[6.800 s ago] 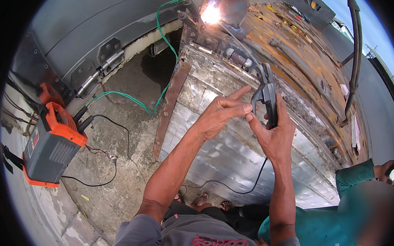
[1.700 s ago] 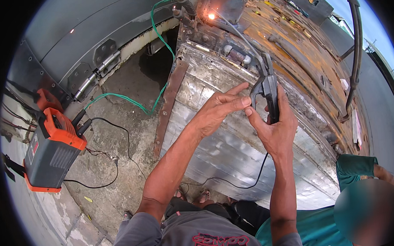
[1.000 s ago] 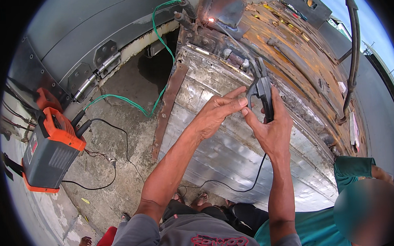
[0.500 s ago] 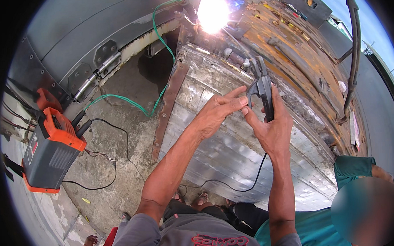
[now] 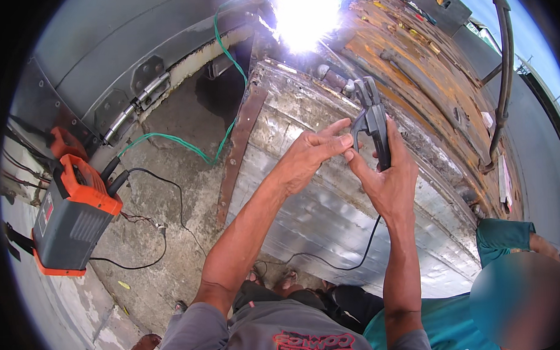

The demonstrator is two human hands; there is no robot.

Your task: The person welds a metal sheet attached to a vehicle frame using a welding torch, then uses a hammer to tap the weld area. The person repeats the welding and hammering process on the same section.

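Note:
My right hand [image 5: 388, 180] is wrapped round the grip of a black electrode holder [image 5: 376, 125], its jaws pointing away from me. From those jaws a thin rod [image 5: 334, 54] runs up and left toward a blinding white welding arc [image 5: 305, 17], whose glare hides the joint. At the holder's lever, my left hand [image 5: 307, 154] pinches with thumb and forefinger, the thumb tips of both hands nearly touching. A black cable [image 5: 332, 269] trails off behind the holder. Below my hands lies a ribbed, silvery metal panel [image 5: 315, 208].
An orange and grey welding machine [image 5: 78, 216] stands at left on concrete. A green cable [image 5: 220, 146] loops from it toward the arc. Rusty metal [image 5: 406, 72] stretches along the right, beside a dark upright bar [image 5: 504, 62]. A person in teal [image 5: 433, 321] is close at lower right.
The arc's glare has grown larger and whiter and spread slightly down. My hands and the electrode holder have hardly moved. At lower left, another person's hand has shifted right.

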